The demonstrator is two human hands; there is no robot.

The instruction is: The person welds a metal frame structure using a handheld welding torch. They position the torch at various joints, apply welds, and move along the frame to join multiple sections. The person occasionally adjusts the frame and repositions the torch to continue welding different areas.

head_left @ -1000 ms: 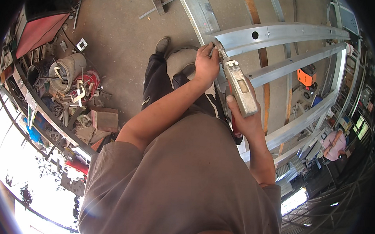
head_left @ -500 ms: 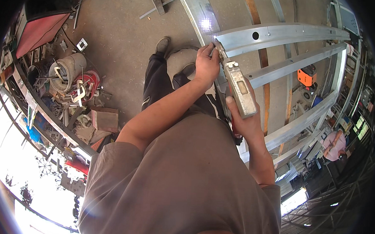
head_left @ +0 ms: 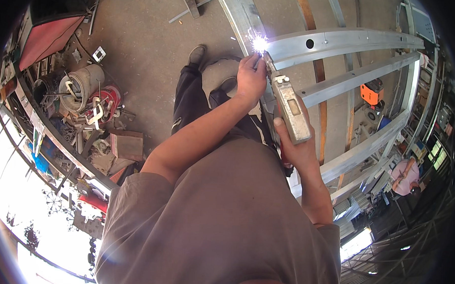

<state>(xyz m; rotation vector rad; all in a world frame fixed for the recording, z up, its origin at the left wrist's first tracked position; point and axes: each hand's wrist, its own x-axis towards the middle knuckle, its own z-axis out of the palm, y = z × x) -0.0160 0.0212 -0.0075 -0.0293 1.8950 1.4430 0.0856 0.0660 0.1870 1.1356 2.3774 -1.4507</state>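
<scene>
sparks [head_left: 259, 44] have flared beside the beam [head_left: 346, 40], orange machine [head_left: 372, 91] beyond; right hand [head_left: 301, 151] grips welding gun [head_left: 292, 108], left hand [head_left: 251, 79] curled, hold unclear.

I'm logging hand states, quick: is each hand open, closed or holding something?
Left hand: fingers bent near the handheld torch's tip; whether it grips anything cannot be told.
Right hand: closed, holding the handheld torch.

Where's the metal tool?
In the head view, right of centre, the tool is in the right hand, its tip by the sparks near the left hand.
</scene>
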